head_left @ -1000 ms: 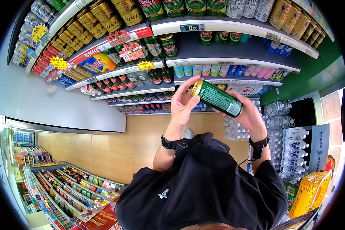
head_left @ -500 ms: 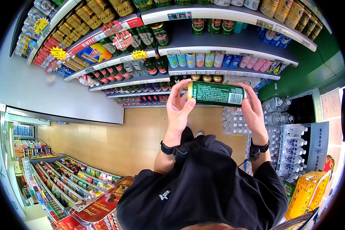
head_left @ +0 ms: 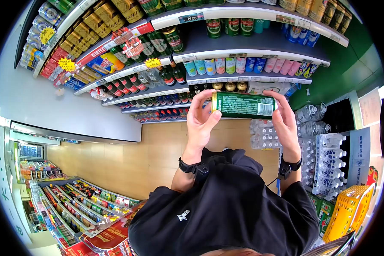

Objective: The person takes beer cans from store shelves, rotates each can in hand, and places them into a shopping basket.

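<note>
Lying on its side between two raised hands: one green can (head_left: 243, 105), long axis near level across the view, gold end toward the person's left, barcode end toward the right. White print and a barcode panel face the camera.

Left hand (head_left: 202, 123): fingers curled about the gold end, thumb beneath, gripping the can.

Right hand (head_left: 283, 123): fingers wrapped over the barcode end, gripping the can.

Position: held in front of the chest, before the drinks shelves (head_left: 247, 54), at about the height of a shelf row of gold bottle tops (head_left: 230, 86).

Change since one second ago: the can then sat tilted, gold end higher and barcode end dropped toward the right; it now lies almost level. Since half a second ago its attitude is nearly unchanged, shifted slightly to the right, and both hands keep their grip.

Surroundings: pastel cans (head_left: 226, 65) in a row on the shelf above; green bottles (head_left: 158, 42) up left; packs of bottled water (head_left: 328, 162) at right; yellow basket (head_left: 350, 209) low right; black sleeves and wrist straps on both arms.
</note>
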